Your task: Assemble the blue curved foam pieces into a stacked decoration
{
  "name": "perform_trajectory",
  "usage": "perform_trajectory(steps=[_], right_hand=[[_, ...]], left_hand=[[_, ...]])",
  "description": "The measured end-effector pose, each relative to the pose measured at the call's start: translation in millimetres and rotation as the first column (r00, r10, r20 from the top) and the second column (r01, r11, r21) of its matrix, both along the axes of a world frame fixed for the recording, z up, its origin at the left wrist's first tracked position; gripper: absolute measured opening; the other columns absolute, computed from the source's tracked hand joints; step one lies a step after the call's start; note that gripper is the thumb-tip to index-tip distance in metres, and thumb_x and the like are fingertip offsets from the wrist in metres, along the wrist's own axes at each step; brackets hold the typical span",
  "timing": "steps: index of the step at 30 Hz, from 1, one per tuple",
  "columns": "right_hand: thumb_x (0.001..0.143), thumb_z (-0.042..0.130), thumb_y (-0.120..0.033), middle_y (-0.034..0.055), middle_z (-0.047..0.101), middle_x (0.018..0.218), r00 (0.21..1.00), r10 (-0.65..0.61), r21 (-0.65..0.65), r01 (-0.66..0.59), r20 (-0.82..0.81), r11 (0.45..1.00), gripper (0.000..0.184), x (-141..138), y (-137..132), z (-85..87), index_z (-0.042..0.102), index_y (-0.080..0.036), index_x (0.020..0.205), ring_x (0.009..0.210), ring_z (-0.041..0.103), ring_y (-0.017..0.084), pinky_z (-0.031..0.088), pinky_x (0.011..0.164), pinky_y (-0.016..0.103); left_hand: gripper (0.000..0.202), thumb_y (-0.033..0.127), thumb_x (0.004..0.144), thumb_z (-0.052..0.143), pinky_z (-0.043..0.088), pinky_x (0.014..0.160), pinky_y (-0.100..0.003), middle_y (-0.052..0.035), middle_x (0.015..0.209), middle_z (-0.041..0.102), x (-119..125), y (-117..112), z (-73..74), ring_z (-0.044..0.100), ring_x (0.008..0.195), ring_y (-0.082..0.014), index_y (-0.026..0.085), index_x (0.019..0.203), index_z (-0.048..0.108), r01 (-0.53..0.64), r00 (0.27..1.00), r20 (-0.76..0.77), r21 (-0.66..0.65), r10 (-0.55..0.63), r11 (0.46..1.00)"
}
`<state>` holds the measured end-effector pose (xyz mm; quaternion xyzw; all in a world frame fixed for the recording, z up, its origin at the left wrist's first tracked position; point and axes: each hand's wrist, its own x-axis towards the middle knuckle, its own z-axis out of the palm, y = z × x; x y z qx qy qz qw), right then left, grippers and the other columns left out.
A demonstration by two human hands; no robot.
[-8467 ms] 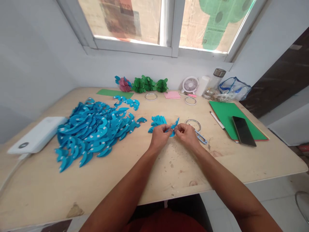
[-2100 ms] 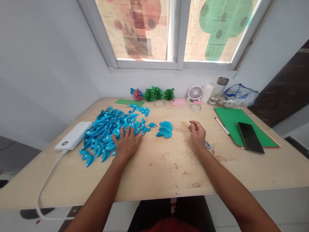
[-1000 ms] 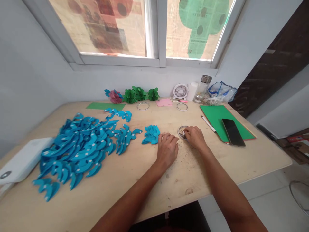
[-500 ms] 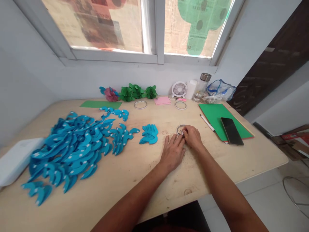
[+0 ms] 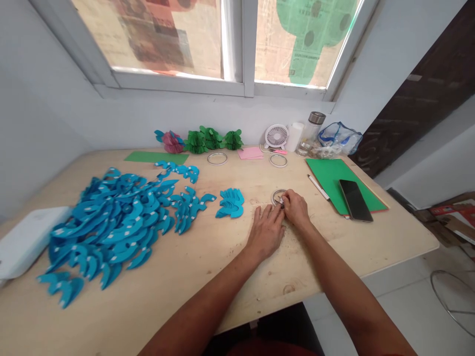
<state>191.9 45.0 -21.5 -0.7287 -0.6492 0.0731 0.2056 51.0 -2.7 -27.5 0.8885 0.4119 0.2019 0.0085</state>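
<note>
My right hand (image 5: 295, 208) is curled on the wooden table (image 5: 230, 267), its fingertips pinching at the near edge of a roll of clear tape (image 5: 277, 196). My left hand (image 5: 266, 230) lies beside it with fingers stretched toward the same roll, touching the table. A small stack of blue paper cut-outs (image 5: 230, 203) rests just left of both hands. A big heap of blue crescent cut-outs (image 5: 118, 217) with white tabs spreads over the table's left half.
A white power bank (image 5: 25, 240) sits at the far left. A green sheet (image 5: 339, 182) carrying a black phone (image 5: 355, 193), and a pen (image 5: 317, 187), lie right. Along the wall stand paper flowers (image 5: 210, 140), a small fan (image 5: 276, 135), a bottle (image 5: 310, 130), a bag (image 5: 338, 138) and tape rolls (image 5: 217, 158).
My left hand left the blue heap and came across beside my right hand. My right hand moved onto the tape roll and closed its fingertips there.
</note>
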Motion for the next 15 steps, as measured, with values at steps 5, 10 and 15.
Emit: perform_trajectory(steps=[5,10,15], right_hand=[[0.087,0.042,-0.021,0.0056,0.066,0.087,1.000,0.003,0.011,-0.003,0.011,1.000,0.016,-2.3,-2.6,2.7,0.058,-0.020,0.086,0.081,0.057,0.018,0.034,0.071,0.027],[0.088,0.040,-0.022,0.0068,0.066,0.085,0.999,-0.037,0.004,0.037,0.008,0.999,0.017,-2.2,-1.6,1.6,0.057,-0.019,0.091,0.078,0.057,0.019,0.034,0.069,0.027],[0.087,0.039,-0.023,0.0043,0.066,0.083,0.993,-0.044,0.028,0.048,-0.111,0.998,0.018,2.3,-1.5,2.2,0.056,-0.020,0.091,0.078,0.058,0.017,0.036,0.067,0.025]], left_hand=[[0.037,0.027,0.084,0.045,0.028,0.102,-0.053,-0.0097,0.135,0.044,0.8,-0.1,-0.1,0.040,0.121,-0.0282,0.019,0.120,0.050,0.008,1.000,0.013,-0.007,-0.007,1.000],[0.038,0.028,0.084,0.046,0.028,0.102,-0.053,-0.0098,0.136,0.044,0.9,-1.1,-0.8,0.039,0.121,-0.0281,0.020,0.122,0.048,0.002,1.000,0.010,-0.002,-0.002,1.000],[0.040,0.029,0.086,0.044,0.028,0.102,-0.053,-0.0093,0.136,0.043,0.4,-1.8,0.2,0.039,0.121,-0.0281,0.021,0.125,0.046,-0.003,1.000,0.001,-0.005,0.003,1.000]])
